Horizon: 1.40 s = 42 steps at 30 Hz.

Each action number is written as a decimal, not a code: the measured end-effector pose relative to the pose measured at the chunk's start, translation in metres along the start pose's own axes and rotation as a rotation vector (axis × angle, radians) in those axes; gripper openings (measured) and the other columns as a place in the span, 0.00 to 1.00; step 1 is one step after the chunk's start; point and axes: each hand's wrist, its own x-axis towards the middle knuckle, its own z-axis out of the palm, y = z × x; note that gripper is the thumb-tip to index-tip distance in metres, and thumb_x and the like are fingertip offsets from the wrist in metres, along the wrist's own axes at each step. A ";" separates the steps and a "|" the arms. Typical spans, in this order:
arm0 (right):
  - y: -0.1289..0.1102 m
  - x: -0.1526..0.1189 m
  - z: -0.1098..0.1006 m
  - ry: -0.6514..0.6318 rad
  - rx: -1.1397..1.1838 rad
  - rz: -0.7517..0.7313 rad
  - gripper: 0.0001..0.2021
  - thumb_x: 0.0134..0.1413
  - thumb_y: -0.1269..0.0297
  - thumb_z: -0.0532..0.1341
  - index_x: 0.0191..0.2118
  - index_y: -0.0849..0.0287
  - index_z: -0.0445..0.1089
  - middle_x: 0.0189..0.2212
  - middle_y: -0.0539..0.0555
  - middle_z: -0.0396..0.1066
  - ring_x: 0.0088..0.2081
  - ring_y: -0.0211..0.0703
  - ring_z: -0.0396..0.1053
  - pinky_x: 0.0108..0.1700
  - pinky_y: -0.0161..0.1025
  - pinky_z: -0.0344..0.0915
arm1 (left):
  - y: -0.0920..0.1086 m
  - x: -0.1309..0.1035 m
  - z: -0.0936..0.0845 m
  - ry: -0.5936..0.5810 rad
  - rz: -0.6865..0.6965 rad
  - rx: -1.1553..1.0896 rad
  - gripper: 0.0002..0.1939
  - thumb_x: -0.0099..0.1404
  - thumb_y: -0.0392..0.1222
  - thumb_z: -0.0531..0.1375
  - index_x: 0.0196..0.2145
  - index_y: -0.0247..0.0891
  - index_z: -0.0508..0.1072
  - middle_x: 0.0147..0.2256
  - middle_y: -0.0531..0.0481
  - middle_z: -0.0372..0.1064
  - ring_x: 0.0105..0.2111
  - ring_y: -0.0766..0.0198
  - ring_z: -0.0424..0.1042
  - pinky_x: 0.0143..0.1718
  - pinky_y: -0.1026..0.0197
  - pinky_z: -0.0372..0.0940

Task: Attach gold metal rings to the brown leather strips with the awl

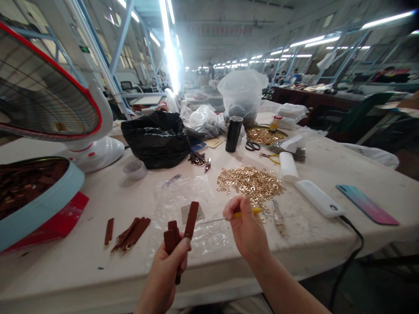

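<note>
Several brown leather straps are gripped in my left hand, one of them raised between thumb and finger. My right hand is closed around the yellow handle of a thin metal awl. Its shaft points left toward the raised strap, with a small gap between them. Beyond my right hand lies a heap of gold metal rings. A clear plastic sheet is spread under my hands, with a small greyish square on it. More brown straps with metal ends lie to the left.
At left stand a red-rimmed fan and a light-blue tin of brown pieces. A black plastic bag and a black cylinder stand behind. On the right are a white corded device, a phone and a white roll.
</note>
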 end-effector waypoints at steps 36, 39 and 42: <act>0.031 -0.032 0.011 -0.613 -0.372 0.428 0.06 0.50 0.64 0.57 0.32 0.61 0.66 0.24 0.47 0.60 0.26 0.34 0.55 0.30 0.32 0.55 | -0.001 -0.021 -0.003 0.026 0.027 0.062 0.16 0.44 0.48 0.63 0.28 0.37 0.65 0.11 0.64 0.49 0.12 0.76 0.45 0.15 0.70 0.36; 0.030 -0.038 0.017 -0.582 -0.351 0.407 0.05 0.48 0.64 0.59 0.31 0.60 0.66 0.24 0.46 0.60 0.27 0.34 0.56 0.30 0.32 0.55 | -0.008 -0.022 -0.003 0.028 0.065 0.065 0.17 0.43 0.49 0.63 0.28 0.37 0.65 0.11 0.64 0.49 0.12 0.76 0.45 0.15 0.70 0.37; 0.028 -0.044 0.023 -0.549 -0.381 0.369 0.05 0.46 0.65 0.60 0.28 0.60 0.64 0.23 0.46 0.60 0.26 0.34 0.56 0.30 0.32 0.55 | -0.021 -0.018 -0.009 0.014 0.113 0.146 0.18 0.45 0.52 0.61 0.29 0.37 0.66 0.12 0.64 0.49 0.12 0.75 0.45 0.14 0.69 0.39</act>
